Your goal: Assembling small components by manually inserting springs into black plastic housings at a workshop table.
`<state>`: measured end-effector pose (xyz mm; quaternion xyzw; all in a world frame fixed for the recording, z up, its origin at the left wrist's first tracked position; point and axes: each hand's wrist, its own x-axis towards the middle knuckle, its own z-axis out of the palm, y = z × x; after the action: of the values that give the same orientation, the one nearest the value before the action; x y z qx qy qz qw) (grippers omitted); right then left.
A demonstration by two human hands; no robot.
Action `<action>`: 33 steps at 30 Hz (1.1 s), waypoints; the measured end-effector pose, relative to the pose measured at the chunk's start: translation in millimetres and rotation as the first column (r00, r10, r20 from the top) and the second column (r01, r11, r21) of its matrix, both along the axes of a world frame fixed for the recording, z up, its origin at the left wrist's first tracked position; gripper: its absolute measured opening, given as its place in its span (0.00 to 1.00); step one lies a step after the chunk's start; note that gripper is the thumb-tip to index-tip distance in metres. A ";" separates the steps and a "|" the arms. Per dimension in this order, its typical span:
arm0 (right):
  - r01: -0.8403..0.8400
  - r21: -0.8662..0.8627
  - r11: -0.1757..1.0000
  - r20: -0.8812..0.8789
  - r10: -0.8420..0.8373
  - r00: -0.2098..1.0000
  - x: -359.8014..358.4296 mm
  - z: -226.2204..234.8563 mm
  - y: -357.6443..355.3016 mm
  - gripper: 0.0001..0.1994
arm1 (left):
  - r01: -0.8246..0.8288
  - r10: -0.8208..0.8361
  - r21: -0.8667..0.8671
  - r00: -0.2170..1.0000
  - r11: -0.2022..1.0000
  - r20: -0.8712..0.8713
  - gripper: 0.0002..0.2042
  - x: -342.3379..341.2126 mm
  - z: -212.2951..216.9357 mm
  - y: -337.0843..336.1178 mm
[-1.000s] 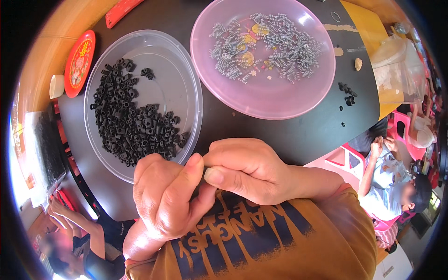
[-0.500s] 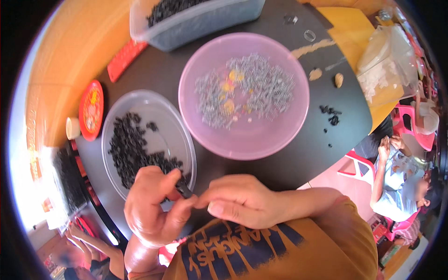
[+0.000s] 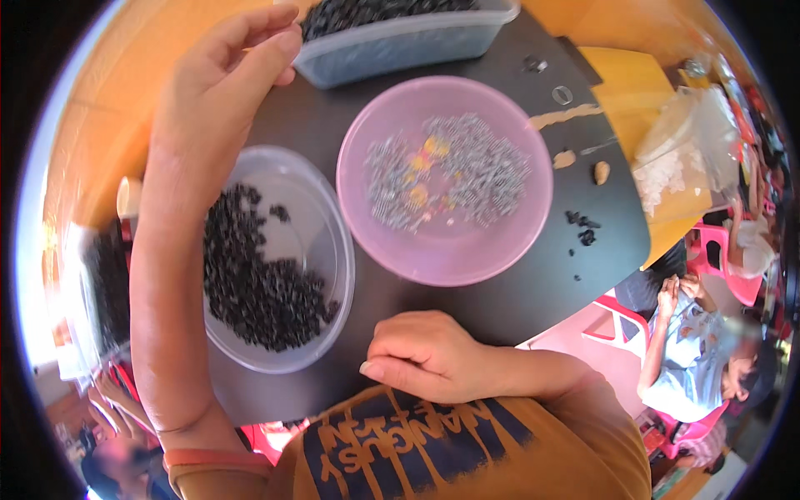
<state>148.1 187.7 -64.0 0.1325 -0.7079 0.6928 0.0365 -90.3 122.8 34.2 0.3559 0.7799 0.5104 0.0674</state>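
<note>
My left hand (image 3: 250, 54) is stretched to the far left, beside the near-left corner of a clear rectangular tub (image 3: 400, 48) filled with small black pieces. Its thumb and fingers are bent together, and what they may hold is hidden. Close to my body, my right hand (image 3: 425, 354) is curled closed above the table's near edge; its palm is out of sight. Between my arms stands a round clear basin (image 3: 343, 242) with many small black plastic pieces (image 3: 262, 283). A pink basin (image 3: 417, 262) to its right holds small metal springs (image 3: 483, 167) and several yellow bits.
On the dark table's right side lie loose black bits (image 3: 587, 229), a tan lump (image 3: 601, 172) and a clear ring (image 3: 562, 95). A bag with white contents (image 3: 667, 179) is beyond. A pale cup (image 3: 128, 197) stands left of my arm. Another person (image 3: 692, 350) sits at the right.
My left hand has left my right hand and moved far up to the tub; the black piece it pinched no longer shows. My right hand has curled closed. The view has shifted slightly.
</note>
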 end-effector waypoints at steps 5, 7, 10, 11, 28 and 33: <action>-0.009 -0.083 0.997 0.055 0.014 0.998 -2.9 -6.0 -1.2 0.12 | -0.126 0.064 -0.381 0.983 0.916 -0.171 0.10 33.6 -45.4 -80.0; -0.045 -0.059 0.997 -0.018 0.044 0.999 -2.1 -9.0 -8.4 0.12 | -0.157 0.089 -0.413 0.980 0.897 -0.180 0.09 46.8 -55.3 -105.5; -0.082 0.028 0.996 -0.029 0.083 0.996 -2.3 -9.2 -13.3 0.12 | -0.150 0.047 -0.453 0.972 0.879 -0.231 0.08 54.1 -60.5 -114.6; -0.084 0.030 0.996 -0.026 0.084 0.996 -2.1 -9.6 -13.8 0.12 | -0.149 0.013 -0.466 0.959 0.872 -0.284 0.08 56.6 -61.5 -112.7; 0.122 0.030 0.992 0.009 -0.122 0.992 -6.3 -5.8 -11.9 0.08 | -0.058 0.138 -0.282 0.952 0.958 0.273 0.07 90.3 -48.2 -123.3; 0.101 0.029 0.995 0.012 -0.101 0.995 -7.0 -5.3 -12.3 0.06 | -0.160 0.188 -0.098 0.809 0.982 0.557 0.07 108.1 -47.9 -131.4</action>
<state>141.0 175.3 -69.2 0.0925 -0.7236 0.6809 0.0649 17.8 -8.7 -13.7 0.1148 0.7660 0.5785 0.2558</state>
